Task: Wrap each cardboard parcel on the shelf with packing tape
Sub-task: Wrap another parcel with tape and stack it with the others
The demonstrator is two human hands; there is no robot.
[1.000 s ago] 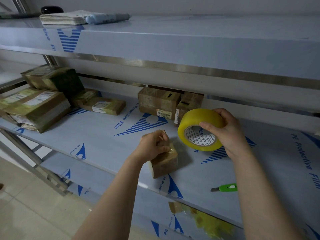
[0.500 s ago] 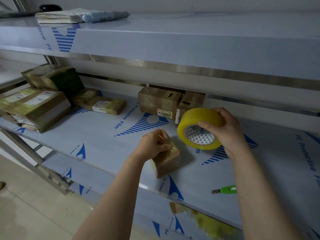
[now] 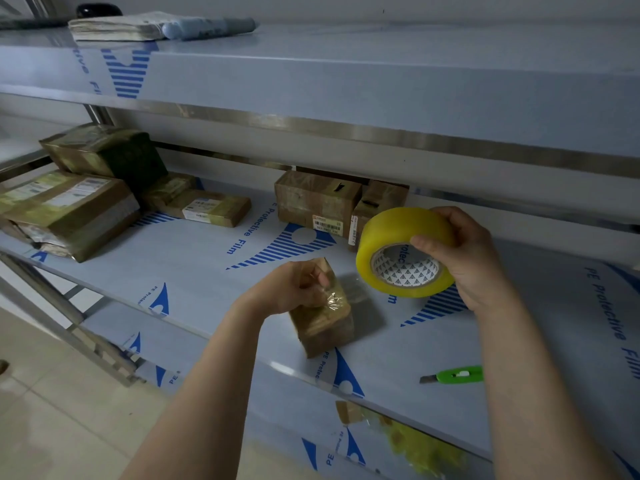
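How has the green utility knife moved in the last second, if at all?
No. The green utility knife keeps its place right of the blue triangle print.

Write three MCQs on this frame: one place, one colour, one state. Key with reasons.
1. Where does the green knife lie?
A) on the top shelf
B) on the middle shelf, right of the small parcel
C) on the floor

2. What colour is the tape roll?
A) yellow
B) red
C) black

3. What is the right grip doing?
A) hanging open, holding nothing
B) holding the tape roll
C) holding the knife

Key:
1 B: the knife lies near that shelf's front edge, apart from the parcel.
2 A: the roll's whole outer band is yellow.
3 B: thumb and fingers curl round the roll, and the knife lies untouched.
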